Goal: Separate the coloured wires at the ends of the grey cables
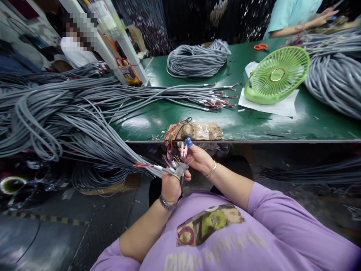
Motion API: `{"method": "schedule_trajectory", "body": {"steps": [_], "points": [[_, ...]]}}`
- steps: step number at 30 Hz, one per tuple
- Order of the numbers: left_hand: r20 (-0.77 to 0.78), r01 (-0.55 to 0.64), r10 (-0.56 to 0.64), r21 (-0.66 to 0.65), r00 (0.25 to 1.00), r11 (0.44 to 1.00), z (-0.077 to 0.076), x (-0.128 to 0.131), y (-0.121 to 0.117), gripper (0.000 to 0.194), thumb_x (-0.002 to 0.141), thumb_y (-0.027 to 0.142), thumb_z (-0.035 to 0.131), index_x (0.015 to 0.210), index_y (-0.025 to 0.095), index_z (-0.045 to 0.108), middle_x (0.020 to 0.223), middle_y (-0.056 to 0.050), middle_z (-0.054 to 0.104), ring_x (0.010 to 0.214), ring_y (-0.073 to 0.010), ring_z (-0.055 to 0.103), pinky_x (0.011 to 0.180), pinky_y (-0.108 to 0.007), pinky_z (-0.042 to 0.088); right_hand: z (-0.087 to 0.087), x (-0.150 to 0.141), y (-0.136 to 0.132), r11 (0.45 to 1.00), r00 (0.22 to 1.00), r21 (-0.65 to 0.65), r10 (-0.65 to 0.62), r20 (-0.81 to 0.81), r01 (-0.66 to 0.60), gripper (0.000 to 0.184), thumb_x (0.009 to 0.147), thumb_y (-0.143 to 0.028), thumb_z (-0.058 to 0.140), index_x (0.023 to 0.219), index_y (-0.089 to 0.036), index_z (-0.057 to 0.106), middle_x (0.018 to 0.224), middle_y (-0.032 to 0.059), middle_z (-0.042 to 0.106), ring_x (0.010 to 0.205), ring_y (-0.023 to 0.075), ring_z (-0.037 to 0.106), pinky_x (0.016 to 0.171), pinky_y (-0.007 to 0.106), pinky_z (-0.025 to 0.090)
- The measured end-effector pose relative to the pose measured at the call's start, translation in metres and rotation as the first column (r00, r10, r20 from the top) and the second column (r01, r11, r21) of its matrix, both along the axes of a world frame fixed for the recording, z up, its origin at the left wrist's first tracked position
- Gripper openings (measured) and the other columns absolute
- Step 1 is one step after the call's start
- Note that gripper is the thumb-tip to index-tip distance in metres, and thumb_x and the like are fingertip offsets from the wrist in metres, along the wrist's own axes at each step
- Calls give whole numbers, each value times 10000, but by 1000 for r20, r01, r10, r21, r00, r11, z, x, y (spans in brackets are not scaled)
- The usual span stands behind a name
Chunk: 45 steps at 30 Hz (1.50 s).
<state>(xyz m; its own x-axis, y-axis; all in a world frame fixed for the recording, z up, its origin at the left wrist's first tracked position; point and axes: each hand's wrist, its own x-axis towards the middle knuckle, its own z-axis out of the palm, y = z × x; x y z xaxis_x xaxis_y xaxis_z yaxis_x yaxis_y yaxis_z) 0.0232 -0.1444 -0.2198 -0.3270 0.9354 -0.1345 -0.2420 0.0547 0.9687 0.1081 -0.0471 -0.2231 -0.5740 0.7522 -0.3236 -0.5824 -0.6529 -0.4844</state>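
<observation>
Glossy tabletop (146, 124), smooth plastic-sheathed cables (121, 146), plastic fan (278, 74)

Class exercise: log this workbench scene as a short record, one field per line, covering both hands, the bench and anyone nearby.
Left hand: left hand closed around grey cables, near their coloured wire ends
Right hand: right hand at the pink clip, blue cover on thumb; grip unclear
Bench: green table
Bench edge: brown block
Further back: coiled grey cable, orange-handled scissors
Fan: green fan, tilted, over white sheet
Nearby: person in teal top, upper right
</observation>
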Motion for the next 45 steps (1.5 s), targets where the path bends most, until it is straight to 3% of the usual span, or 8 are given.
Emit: {"method": "schedule_trajectory", "body": {"steps": [10,15,18,23,29,38,45], "points": [[1,37,-37,39,999,999,2,-4,-12,231,734,349,704,628,149,656,509,0,621,440,-107,574,442,-212,489,1,11,-6,997,997,-17,81,-11,-81,513,832,-672,502,846,-176,628,779,33,658,604,115,550,550,231,437],[3,19,-19,51,1000,999,8,-3,-12,251,727,363,699,599,154,642,505,-2,623,436,-111,575,443,-216,492,5,13,-4,995,995,9,102,-3,-102,357,900,-498,528,866,-164,651,748,29,653,608,112,542,547,221,419],[9,-9,9,44,1000,999,12,-1,-6,242,704,362,711,609,152,637,496,2,622,427,-116,580,438,-221,498,-4,10,-4,995,999,91,36,23,-38,314,884,-453,571,841,-155,660,697,13,627,587,105,515,543,223,404],[43,-25,24,41,999,999,10,1,0,203,693,345,717,656,156,652,489,20,615,430,-118,590,424,-213,490,-22,4,-10,950,979,268,-189,80,161,432,805,-579,618,739,-153,635,651,4,589,584,101,485,553,225,396],[24,-39,38,26,999,999,5,0,0,225,696,347,714,621,151,633,500,4,634,434,-119,596,429,-211,497,-13,1,-7,996,1000,90,27,10,-28,480,786,-637,603,751,-159,625,676,23,617,551,112,485,538,242,434],[-3,-31,31,9,1000,999,0,-2,0,225,699,346,704,608,148,645,504,-5,640,439,-126,604,436,-220,504,-12,-5,-3,998,994,7,-69,-79,70,391,829,-534,630,742,-153,640,624,5,630,553,93,524,538,203,444],[8,-34,34,-2,999,999,-4,-3,-1,220,702,330,705,595,146,649,495,0,638,427,-120,591,423,-218,498,-16,-4,-3,999,995,-2,-51,-88,51,382,823,-520,641,754,-145,646,614,3,641,533,96,539,519,211,456]]}}
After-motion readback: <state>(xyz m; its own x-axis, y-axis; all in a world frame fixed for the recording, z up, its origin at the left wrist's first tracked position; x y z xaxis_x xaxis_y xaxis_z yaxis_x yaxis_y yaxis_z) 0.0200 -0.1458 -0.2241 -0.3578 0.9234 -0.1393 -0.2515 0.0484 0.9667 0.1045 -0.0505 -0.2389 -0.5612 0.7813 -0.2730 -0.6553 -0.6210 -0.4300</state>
